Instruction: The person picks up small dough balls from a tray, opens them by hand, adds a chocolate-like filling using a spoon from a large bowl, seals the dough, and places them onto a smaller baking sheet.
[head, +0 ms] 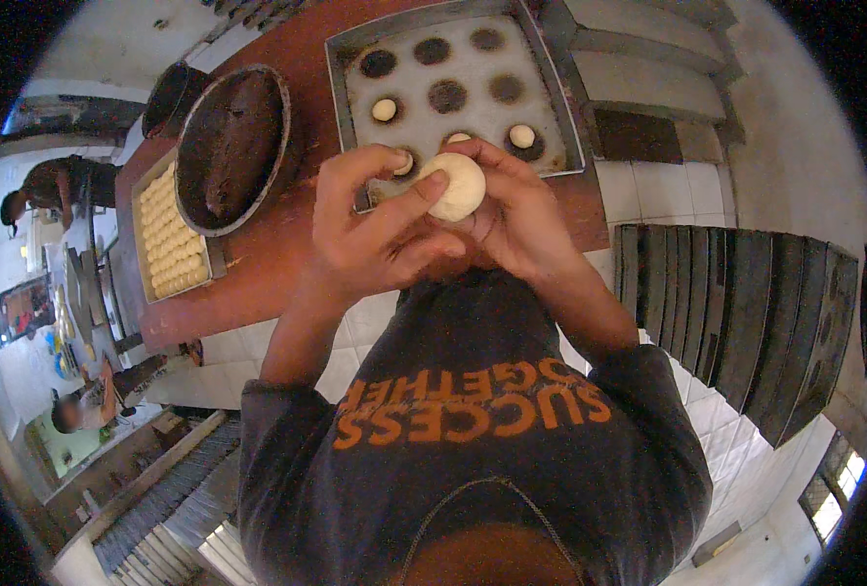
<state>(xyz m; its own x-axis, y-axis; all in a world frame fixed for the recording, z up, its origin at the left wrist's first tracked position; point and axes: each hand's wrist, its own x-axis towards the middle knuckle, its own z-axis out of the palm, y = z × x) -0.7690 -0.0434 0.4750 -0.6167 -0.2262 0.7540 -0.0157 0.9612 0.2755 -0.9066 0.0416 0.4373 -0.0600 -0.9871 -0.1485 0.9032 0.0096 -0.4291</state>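
A large pale dough ball (461, 192) is held between my two hands above the near edge of a square metal baking tray (337, 95). My left hand (364, 227) presses a digit onto its near-left face, with another finger raised. My right hand (525, 220) cups the ball from the right and underneath. Inside the tray, dark round patches mark a grey surface. One small dough ball (384, 110) sits on the left and another (522, 136) on the right. A third small ball (460, 137) is mostly hidden behind my right fingers.
On the reddish table (272, 256) stand a dark round pan (232, 146) and a tray of dough-ball rows (173, 234). Stacked dark trays (734, 315) are to the right. One person (60, 183) stands far left; another (104, 403) is below them in view.
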